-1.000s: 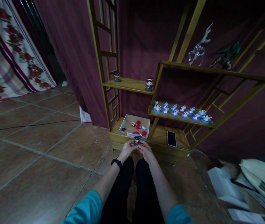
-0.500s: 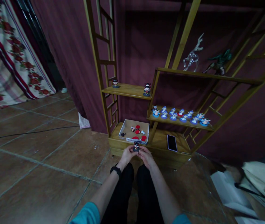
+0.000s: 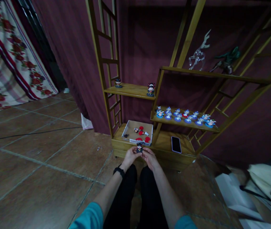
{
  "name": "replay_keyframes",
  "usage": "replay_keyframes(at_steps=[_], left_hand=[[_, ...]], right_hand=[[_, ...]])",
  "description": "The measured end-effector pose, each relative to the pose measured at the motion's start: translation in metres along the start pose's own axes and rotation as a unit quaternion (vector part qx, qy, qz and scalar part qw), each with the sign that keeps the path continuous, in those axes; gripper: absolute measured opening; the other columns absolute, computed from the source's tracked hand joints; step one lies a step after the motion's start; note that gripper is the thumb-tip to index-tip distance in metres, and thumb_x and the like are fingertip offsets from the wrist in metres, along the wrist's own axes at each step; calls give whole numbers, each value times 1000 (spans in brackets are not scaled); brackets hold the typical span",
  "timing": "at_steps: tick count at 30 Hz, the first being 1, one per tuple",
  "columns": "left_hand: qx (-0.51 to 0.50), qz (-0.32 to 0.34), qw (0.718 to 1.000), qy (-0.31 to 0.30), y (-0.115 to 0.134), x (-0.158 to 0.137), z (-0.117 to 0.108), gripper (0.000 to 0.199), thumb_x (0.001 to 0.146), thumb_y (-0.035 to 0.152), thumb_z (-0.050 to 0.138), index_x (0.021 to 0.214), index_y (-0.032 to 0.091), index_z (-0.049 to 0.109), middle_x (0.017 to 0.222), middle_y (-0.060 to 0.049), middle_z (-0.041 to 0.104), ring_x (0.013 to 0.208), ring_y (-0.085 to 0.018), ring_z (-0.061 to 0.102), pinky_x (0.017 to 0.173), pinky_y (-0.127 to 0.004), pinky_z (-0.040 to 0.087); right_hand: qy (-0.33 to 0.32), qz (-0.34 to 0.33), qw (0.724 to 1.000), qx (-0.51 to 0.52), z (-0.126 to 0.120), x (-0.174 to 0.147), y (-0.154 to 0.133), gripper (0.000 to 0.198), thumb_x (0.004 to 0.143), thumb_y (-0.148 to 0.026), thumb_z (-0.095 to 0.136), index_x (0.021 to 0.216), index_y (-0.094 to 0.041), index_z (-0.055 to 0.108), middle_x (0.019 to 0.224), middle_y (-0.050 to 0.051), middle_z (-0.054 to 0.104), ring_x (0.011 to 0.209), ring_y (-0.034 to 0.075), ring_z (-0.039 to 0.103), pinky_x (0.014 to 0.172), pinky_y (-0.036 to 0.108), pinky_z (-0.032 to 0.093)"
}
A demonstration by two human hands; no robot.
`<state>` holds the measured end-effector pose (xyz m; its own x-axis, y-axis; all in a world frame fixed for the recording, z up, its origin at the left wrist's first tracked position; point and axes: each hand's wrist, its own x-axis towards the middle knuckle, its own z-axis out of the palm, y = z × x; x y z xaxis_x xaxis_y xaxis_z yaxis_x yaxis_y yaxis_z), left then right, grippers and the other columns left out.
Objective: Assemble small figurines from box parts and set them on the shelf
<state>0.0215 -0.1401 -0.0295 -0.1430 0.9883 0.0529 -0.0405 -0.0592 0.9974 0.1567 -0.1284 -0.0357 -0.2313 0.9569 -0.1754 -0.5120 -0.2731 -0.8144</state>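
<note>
Between my left hand (image 3: pixel 131 156) and my right hand (image 3: pixel 149 156) is a small black-haired figurine (image 3: pixel 139 148) on a dark round base. Both hands are closed on it, fingertips at either side of the base, and it stands upright just in front of the box. The shallow cardboard box (image 3: pixel 125 130) rests on the lowest shelf, holding several small figures and red discs (image 3: pixel 147 139). Two similar dark figurines stand on the shelf above, one at the left (image 3: pixel 118 83) and one at the right (image 3: pixel 151 89).
Blue and white figurines (image 3: pixel 178 117) stand in rows on the right shelf. A phone (image 3: pixel 176 144) lies on the lowest board. A clear deer statue (image 3: pixel 198 57) and a dark green statue (image 3: pixel 228 60) occupy the upper shelf. White boxes (image 3: pixel 235 194) and a pale bag are at the right.
My hands and the figurine between them have stayed almost in place. The view has shifted slightly; nothing was let go or taken up.
</note>
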Motion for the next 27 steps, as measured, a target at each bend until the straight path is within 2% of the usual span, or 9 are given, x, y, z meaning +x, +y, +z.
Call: replay_keyframes(at_steps=[5,11,18,27], left_hand=[[18,8,1000,-9,-2,1,-1,44,50,23,76,90,11,63,72,-2,64,61,-12,54,63,-26,44],[2,17,1000,-26,0,0,1,43,51,19,75,92,12,63,80,-5,65,67,-14,56,67,-27,45],[17,31,999,5,1,-2,1,37,49,15,75,84,12,61,74,-5,65,67,-15,57,67,-29,46],[0,27,999,38,15,-10,2,42,44,16,76,83,14,64,81,-8,67,75,-21,61,71,-32,47]], right_hand=[[-11,-1,1000,-4,0,-1,0,34,55,-25,74,86,-20,62,88,3,67,80,16,61,77,31,46],[-24,10,1000,9,2,-3,-2,41,55,-25,74,94,-20,63,93,4,68,85,17,61,81,32,45],[-16,17,1000,3,4,-3,-2,40,55,-27,75,93,-19,65,96,7,68,84,18,62,77,32,46],[-30,2,999,-13,6,-3,3,42,54,-31,76,92,-20,65,93,6,68,88,21,62,76,32,47]])
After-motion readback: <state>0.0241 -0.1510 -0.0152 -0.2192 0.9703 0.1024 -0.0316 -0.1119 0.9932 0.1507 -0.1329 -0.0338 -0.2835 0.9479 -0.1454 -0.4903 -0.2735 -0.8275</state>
